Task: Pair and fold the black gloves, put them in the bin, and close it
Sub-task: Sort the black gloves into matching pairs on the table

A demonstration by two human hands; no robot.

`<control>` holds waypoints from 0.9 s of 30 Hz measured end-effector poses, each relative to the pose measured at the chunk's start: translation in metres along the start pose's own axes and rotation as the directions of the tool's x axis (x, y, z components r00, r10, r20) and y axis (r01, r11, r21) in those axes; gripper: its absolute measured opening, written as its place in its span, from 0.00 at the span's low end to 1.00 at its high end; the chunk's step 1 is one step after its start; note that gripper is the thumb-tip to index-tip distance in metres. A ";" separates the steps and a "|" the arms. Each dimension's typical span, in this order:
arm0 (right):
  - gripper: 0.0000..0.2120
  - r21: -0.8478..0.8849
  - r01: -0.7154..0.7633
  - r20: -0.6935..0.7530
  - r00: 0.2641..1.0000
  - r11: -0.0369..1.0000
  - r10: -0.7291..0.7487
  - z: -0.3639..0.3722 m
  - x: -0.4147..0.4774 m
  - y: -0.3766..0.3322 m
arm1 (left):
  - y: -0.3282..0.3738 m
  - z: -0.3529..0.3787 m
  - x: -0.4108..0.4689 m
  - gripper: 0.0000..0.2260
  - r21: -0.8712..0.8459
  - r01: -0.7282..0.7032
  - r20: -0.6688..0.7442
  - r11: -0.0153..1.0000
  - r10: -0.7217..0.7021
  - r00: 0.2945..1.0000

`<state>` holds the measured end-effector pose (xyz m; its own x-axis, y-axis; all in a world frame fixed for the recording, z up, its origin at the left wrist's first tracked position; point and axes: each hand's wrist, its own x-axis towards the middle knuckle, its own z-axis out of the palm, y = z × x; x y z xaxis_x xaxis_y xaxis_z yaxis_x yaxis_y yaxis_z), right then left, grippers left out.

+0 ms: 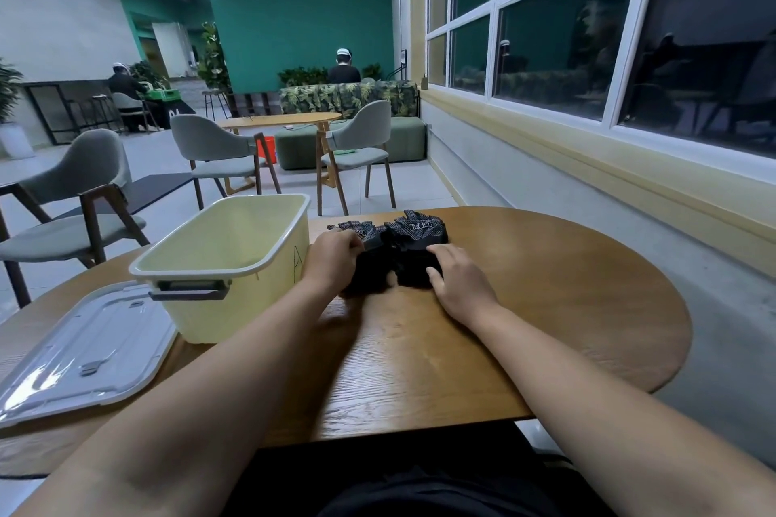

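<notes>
On the round wooden surface [546, 306], beside the open cream bin [201, 315] and its detached lid [84, 357], the left hand [336, 260] grips the black gloves [415, 229] while the right hand [457, 277] presses them flat-fingered: folding apparently under way, binning and closing outstanding.

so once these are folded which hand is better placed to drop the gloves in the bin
Left, probably. The left hand grips the gloves right beside the open bin, so it has the shorter way in. The right hand rests on their far side, away from the bin.
</notes>
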<state>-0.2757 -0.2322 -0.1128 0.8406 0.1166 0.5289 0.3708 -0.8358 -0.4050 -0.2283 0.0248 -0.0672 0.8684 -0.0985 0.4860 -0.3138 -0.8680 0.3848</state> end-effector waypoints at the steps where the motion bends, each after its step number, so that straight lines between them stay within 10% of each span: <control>1: 0.19 0.002 0.000 0.004 1.000 1.000 0.000 0.000 0.000 0.001 | -0.001 0.001 0.001 0.07 -0.009 0.007 -0.004 1.000 -0.007 1.000; 17: 0.19 -0.005 0.001 0.009 1.000 1.000 -0.001 0.003 0.001 0.003 | 0.003 -0.006 0.010 0.03 0.069 0.030 0.117 0.997 -0.038 0.992; 27: 0.20 0.001 -0.009 0.003 1.000 1.000 0.009 0.003 0.001 0.003 | 0.014 -0.021 -0.012 0.04 -0.091 -0.056 -0.124 0.994 0.044 0.991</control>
<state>-0.2728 -0.2328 -0.1157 0.8454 0.1108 0.5226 0.3632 -0.8365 -0.4102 -0.2512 0.0238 -0.0513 0.7995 -0.0760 0.5959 -0.3954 -0.8134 0.4267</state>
